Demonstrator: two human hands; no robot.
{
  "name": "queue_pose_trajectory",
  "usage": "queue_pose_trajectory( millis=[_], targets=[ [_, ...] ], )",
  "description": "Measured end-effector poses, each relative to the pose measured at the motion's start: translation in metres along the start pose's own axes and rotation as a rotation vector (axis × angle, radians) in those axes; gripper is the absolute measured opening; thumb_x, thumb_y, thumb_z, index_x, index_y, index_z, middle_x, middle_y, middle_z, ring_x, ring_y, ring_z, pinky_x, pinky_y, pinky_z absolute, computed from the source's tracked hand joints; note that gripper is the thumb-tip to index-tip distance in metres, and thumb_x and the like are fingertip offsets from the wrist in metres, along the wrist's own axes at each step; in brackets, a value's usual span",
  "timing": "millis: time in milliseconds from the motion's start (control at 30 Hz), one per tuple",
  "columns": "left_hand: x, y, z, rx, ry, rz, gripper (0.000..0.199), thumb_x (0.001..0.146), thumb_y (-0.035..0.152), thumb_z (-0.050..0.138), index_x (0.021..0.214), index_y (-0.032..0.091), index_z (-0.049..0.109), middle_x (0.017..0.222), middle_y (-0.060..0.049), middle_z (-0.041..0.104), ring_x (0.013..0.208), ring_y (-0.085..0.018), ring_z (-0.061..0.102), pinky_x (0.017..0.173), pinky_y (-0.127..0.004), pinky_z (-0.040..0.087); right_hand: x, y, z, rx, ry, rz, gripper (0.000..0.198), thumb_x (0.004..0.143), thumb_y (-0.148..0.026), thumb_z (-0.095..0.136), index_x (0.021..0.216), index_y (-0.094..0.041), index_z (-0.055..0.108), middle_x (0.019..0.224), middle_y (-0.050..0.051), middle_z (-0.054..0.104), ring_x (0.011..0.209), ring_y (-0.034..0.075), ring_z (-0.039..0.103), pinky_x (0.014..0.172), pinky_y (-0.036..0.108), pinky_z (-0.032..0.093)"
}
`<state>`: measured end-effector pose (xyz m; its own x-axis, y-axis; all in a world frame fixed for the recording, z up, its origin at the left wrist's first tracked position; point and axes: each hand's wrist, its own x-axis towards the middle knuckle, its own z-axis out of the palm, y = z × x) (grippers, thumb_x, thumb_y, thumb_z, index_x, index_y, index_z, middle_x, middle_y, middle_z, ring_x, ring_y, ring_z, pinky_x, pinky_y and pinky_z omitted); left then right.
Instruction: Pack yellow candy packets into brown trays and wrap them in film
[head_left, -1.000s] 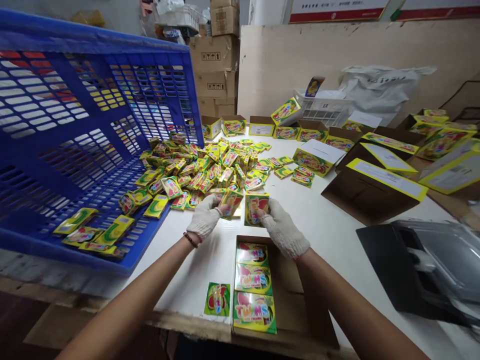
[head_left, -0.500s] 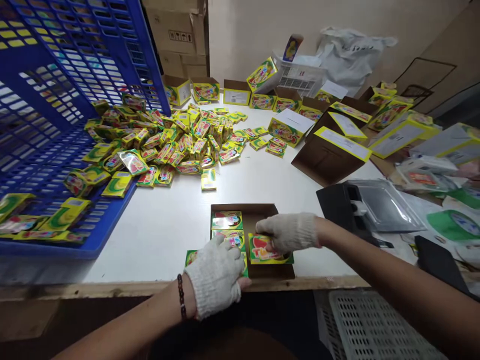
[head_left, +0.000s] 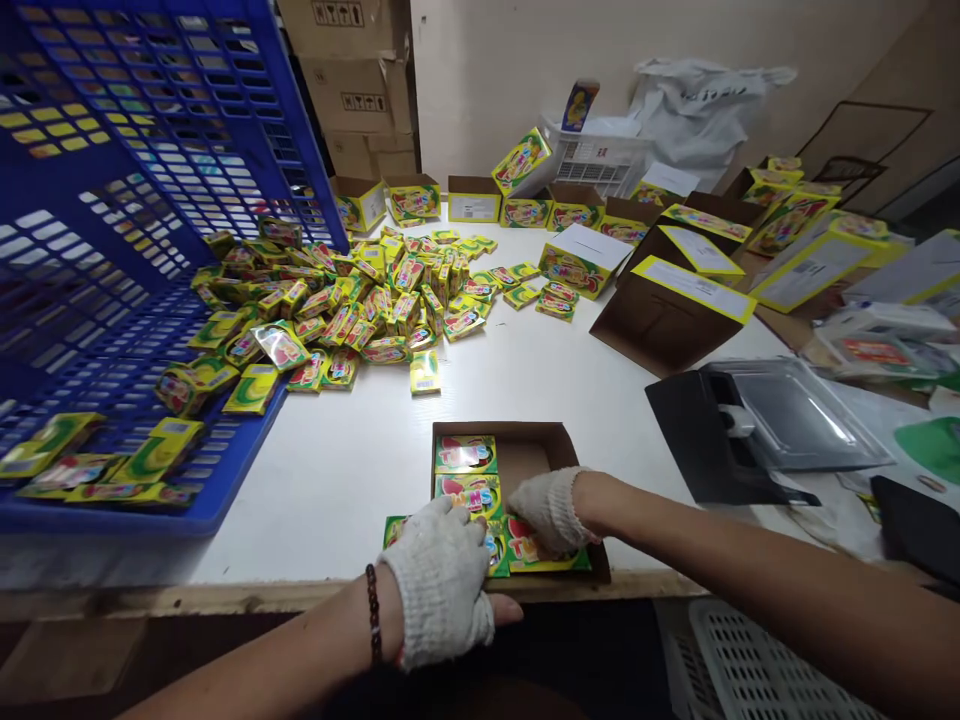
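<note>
An open brown carton (head_left: 530,430) lies at the table's front edge, with small yellow-green printed boxes (head_left: 466,453) lying flat along its left side. My right hand (head_left: 550,508), in a white fingerless glove, has its curled fingers on another small box (head_left: 551,560) in the carton's near right corner. My left hand (head_left: 442,580), gloved alike, lies over the near left corner with its fingers stretched across the boxes there. A green printed corner (head_left: 393,530) shows left of that hand; the rest of it is hidden under the palm.
A heap of small boxes (head_left: 390,290) spills from a tipped blue crate (head_left: 247,480) on the left. Printed cartons (head_left: 472,200) line the back. An open carton (head_left: 660,320), a black object (head_left: 690,430) and a clear plastic tray (head_left: 799,410) lie on the right.
My right hand has lowered the small box into the carton's near right corner, where it now lies flat. My left hand stays at the near left corner. The view has shifted slightly.
</note>
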<state>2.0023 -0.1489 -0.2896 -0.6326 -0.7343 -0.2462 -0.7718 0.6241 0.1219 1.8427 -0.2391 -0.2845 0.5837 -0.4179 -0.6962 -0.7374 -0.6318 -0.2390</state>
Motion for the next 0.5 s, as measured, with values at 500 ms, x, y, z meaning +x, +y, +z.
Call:
queue_pose_trajectory(
  millis=[500],
  targets=[
    [-0.001,-0.005,-0.003,-0.150,0.035,0.031,0.056,0.080,0.070,0.049,0.081,0.019,0.072,0.084,-0.011,0.069,0.082,-0.026,0.063,0.078,-0.038,0.047,0.006,0.002,0.011,0.068,0.118,0.060,0.026,0.035,-0.008,0.078,0.053,-0.019,0.062,0.068,0.006,0.069,0.076,0.031,0.069,0.072,0.040,0.052]
  ],
)
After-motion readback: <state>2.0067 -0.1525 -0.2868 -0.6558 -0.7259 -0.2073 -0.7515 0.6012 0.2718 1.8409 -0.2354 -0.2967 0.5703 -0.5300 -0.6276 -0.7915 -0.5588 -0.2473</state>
